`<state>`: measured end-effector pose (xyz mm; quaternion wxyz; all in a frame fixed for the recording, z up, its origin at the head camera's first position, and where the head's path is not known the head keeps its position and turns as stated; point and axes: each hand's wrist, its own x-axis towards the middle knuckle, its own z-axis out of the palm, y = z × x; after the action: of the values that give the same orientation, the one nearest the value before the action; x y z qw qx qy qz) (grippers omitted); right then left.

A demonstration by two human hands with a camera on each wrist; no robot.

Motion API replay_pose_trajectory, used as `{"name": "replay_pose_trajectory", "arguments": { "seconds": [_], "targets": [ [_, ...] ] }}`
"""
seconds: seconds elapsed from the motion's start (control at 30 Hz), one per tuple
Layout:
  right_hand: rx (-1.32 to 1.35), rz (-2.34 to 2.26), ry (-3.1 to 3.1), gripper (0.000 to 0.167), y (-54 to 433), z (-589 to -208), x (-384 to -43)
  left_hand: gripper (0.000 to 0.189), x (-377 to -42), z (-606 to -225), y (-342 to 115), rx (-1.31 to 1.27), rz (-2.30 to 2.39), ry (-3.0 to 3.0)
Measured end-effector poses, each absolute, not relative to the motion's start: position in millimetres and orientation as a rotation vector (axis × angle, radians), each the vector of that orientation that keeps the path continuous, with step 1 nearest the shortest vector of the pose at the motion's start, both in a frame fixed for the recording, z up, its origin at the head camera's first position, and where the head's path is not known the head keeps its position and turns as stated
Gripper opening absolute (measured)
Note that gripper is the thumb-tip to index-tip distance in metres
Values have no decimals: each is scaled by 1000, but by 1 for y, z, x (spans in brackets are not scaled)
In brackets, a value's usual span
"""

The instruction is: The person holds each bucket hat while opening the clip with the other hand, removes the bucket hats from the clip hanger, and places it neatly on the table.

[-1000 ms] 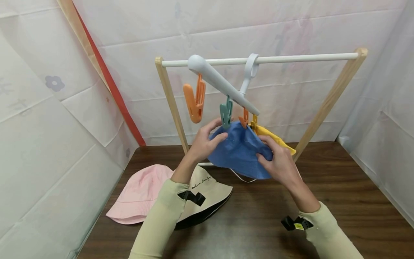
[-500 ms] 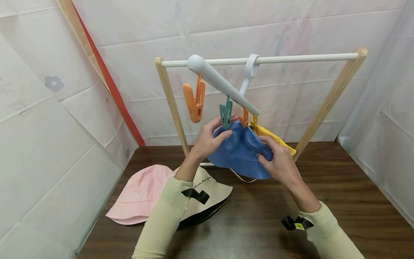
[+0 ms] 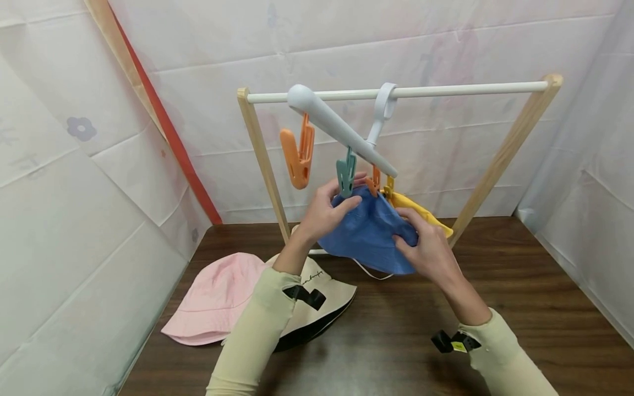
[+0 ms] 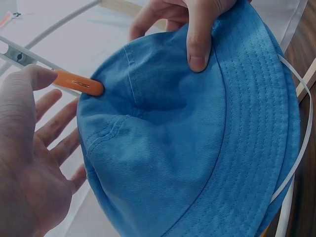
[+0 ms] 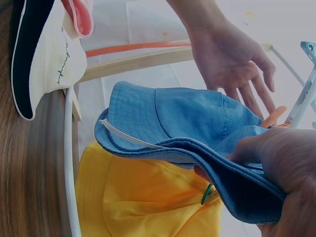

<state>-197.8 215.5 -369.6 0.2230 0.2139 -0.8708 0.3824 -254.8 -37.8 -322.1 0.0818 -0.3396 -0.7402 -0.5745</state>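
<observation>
A blue bucket hat (image 3: 364,236) hangs by its crown from an orange clip (image 4: 81,83) on the white hanger (image 3: 342,129). My right hand (image 3: 432,247) pinches the hat near its brim, thumb on the near side. At the crown's left, my left hand (image 3: 322,214) has its fingers spread, as the left wrist view shows; its thumb tip is close to the clip's end, and contact is hard to tell. Behind the blue hat hangs a yellow hat (image 5: 143,192), held by a yellow clip (image 3: 389,186).
The hanger hooks over the white rail (image 3: 465,89) of a wooden-ended rack. A green clip (image 3: 346,173) and a bigger orange clip (image 3: 299,157) hang from its near part. A pink bucket hat (image 3: 218,300) and a cream one with black lining (image 3: 322,291) lie on the table at left.
My left hand has shifted a little to the right along the hat's crown, toward the orange clip. The right hand and the blue hat stay about where they were.
</observation>
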Motion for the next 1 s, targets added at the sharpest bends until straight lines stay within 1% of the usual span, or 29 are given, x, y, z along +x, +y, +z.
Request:
{"name": "replay_pose_trajectory", "arguments": {
  "seconds": [0.4,1.0],
  "targets": [
    [591,1047,-2398,50,215,-369,-196,55,-256,-320,-29,-999,-1712,-2237],
    [590,1041,-2397,48,216,-366,-196,52,-261,-316,-18,-944,-1756,-2243]
  ]
}}
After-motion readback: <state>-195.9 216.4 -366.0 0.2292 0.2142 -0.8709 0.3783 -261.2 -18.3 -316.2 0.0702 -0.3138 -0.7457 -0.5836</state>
